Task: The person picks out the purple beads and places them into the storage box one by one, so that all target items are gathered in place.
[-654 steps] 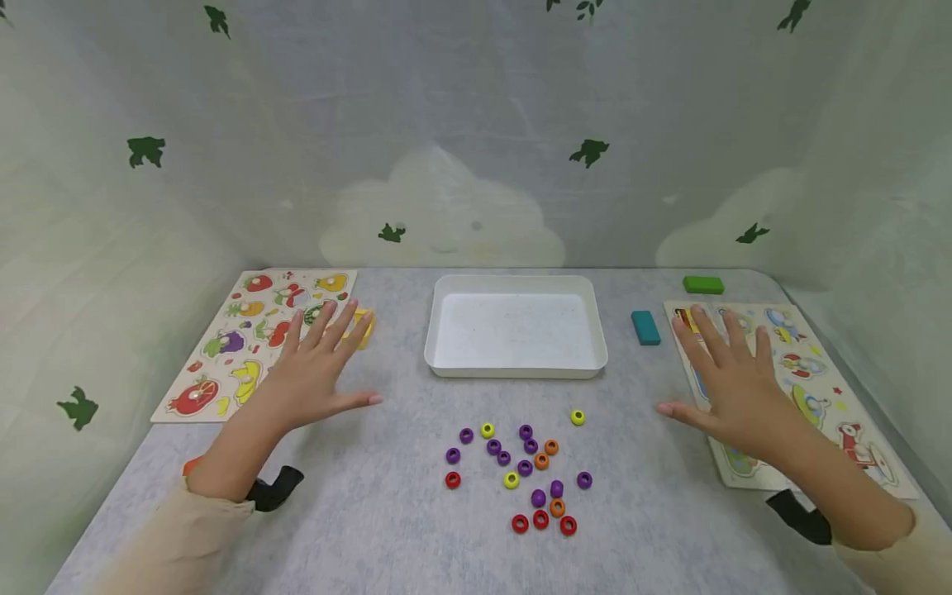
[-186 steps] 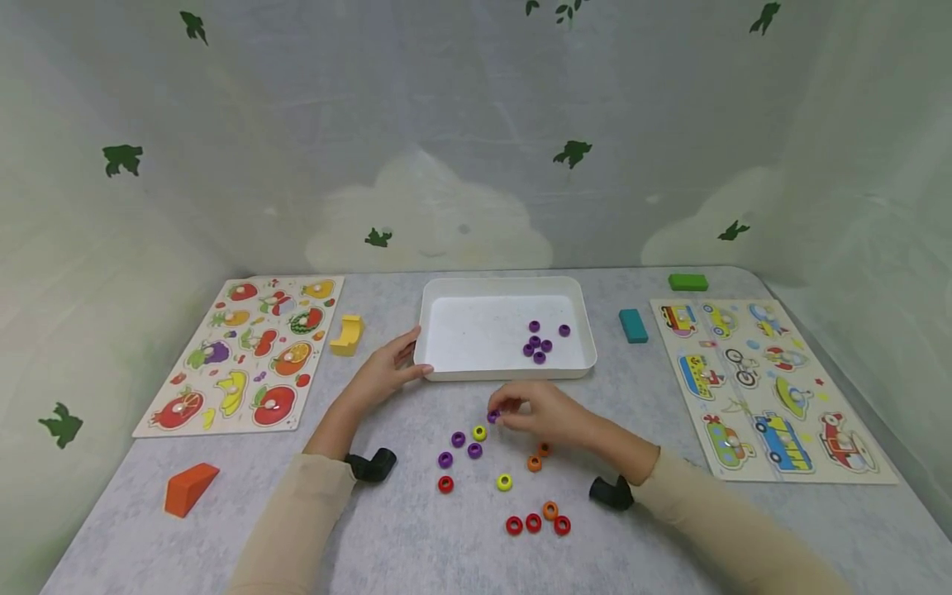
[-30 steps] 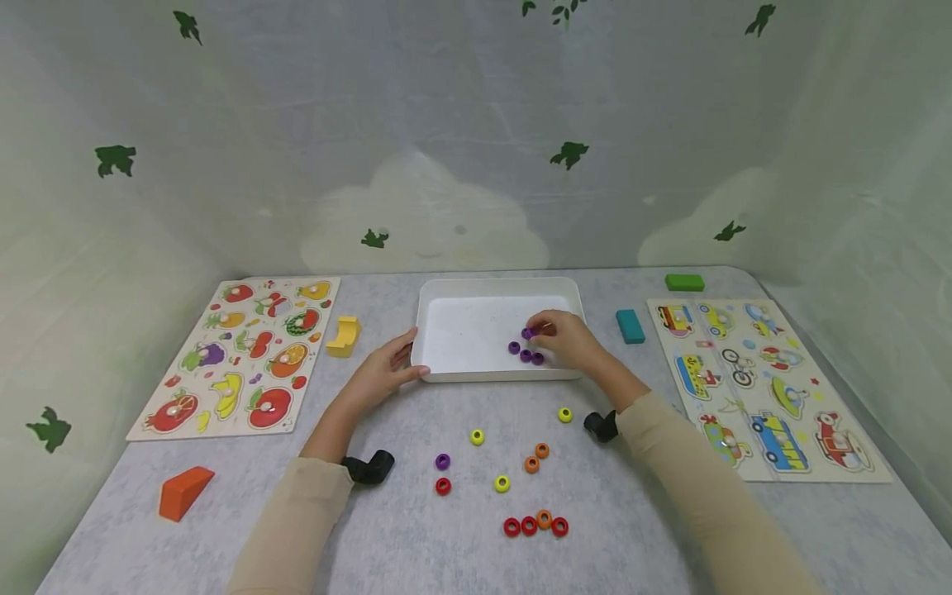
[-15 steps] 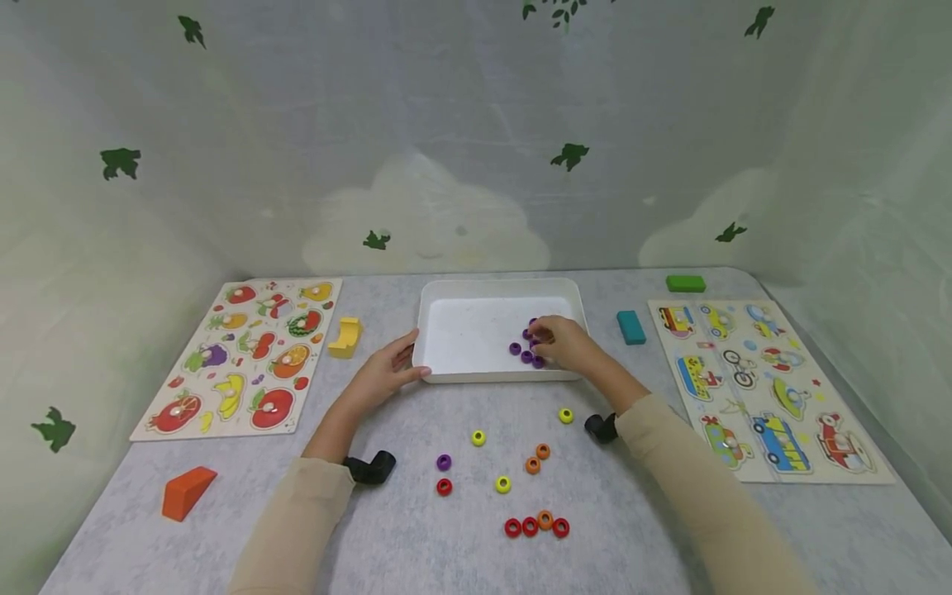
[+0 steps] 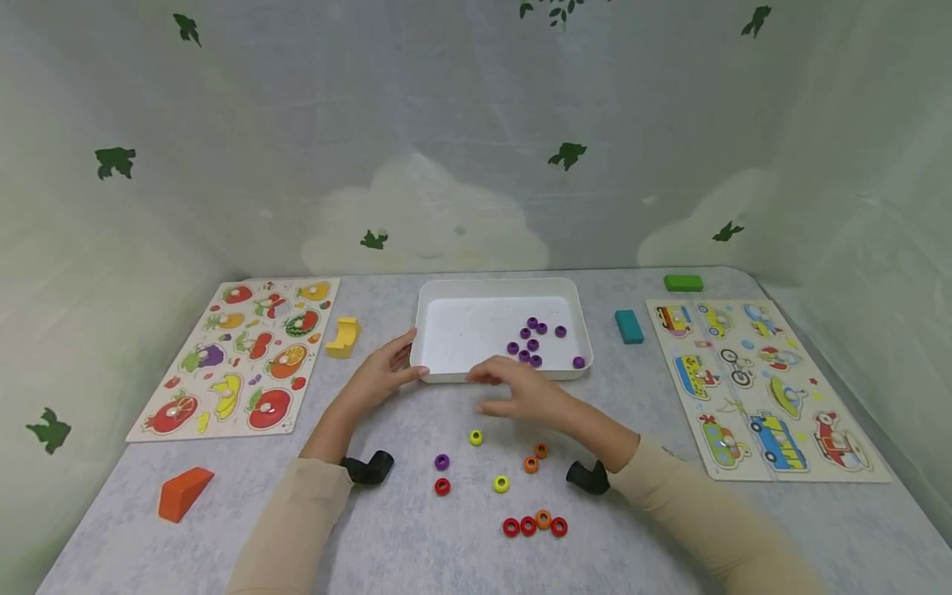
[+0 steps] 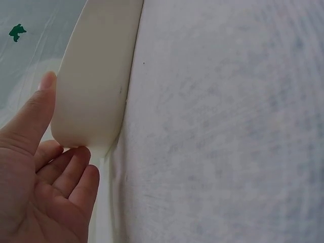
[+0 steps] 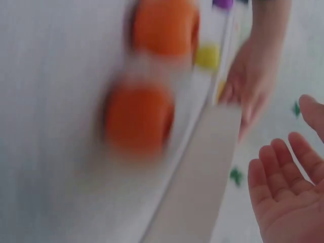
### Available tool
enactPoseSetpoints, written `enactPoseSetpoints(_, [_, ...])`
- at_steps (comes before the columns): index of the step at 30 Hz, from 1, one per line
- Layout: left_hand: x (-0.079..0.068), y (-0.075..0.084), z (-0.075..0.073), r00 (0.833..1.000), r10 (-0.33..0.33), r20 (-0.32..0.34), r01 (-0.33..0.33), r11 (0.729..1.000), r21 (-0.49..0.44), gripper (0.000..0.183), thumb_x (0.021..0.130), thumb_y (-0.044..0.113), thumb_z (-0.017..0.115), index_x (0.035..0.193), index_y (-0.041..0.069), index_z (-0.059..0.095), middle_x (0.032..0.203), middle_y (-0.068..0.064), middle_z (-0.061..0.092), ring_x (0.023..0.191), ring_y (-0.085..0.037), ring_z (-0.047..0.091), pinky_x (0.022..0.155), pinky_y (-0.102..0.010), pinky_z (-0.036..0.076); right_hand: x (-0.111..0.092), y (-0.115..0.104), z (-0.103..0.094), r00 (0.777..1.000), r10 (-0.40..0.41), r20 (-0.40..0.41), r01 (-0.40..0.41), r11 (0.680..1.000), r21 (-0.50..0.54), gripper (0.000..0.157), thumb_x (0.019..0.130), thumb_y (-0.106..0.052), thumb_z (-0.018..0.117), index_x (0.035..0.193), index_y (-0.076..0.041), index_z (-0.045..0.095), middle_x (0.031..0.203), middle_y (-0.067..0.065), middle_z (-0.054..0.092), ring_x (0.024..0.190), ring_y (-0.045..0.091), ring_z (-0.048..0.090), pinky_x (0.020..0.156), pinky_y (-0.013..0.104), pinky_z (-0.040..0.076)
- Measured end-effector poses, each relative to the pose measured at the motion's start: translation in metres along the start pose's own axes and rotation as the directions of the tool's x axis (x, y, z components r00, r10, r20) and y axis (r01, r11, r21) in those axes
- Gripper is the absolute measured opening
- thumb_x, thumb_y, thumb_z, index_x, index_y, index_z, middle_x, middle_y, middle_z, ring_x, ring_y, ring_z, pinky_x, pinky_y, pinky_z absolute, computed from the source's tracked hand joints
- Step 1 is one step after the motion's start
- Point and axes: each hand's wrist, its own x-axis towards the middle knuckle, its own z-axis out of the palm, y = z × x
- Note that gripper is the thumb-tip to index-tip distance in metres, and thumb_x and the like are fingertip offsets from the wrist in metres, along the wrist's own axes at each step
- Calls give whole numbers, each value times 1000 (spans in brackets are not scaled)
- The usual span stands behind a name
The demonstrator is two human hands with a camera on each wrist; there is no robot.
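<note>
At the near left corner of a white tray (image 5: pixel 461 330), my left hand (image 5: pixel 378 376) holds the wall, thumb on the front and fingers against the end; the left wrist view shows this grip on the tray (image 6: pixel 96 76). Several purple beads (image 5: pixel 533 345) lie inside the tray, toward its right. My right hand (image 5: pixel 524 395) is over the table by the tray's front wall, fingers apart and nothing between them. Nearby on the table are a purple bead (image 5: pixel 442 462), yellow beads (image 5: pixel 476 438), orange beads (image 5: pixel 531 464) and several red beads (image 5: pixel 511 527).
A fruit puzzle board (image 5: pixel 245 359) lies left, with a yellow block (image 5: pixel 343 337) and an orange wedge (image 5: pixel 186 494) near it. To the right are a vehicle puzzle board (image 5: pixel 766 388), a teal block (image 5: pixel 629 327) and a green block (image 5: pixel 683 283). A curtain (image 5: pixel 476 124) encloses the table.
My right hand has left the tray's inside and moved left and nearer, uncovering more purple beads there. Its forearm now covers the right yellow bead. My left hand stays at the tray corner.
</note>
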Motion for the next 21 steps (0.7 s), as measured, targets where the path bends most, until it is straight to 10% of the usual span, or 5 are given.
enactPoseSetpoints(13, [-1,-2,-1,999,38,-2,-38,999,-1,78,69,38,62,132,16,21,134,-3,22,117,-14,27,94,-27,26,11,-12,52,941,-78,328,79,997,13,31,76,-17,60,106,-15,54,103,-11,49,92,3,45,79,14,38])
enactPoseSetpoints(21, [-1,-2,0,999,37,4,-37,999,-13,78,70,39,61,132,17,20,134,-3,21,118,-14,26,95,-27,26,10,-9,60,919,-110,378,129,991,-27,19,78,-16,57,96,-15,59,93,-13,54,87,-5,44,78,9,36])
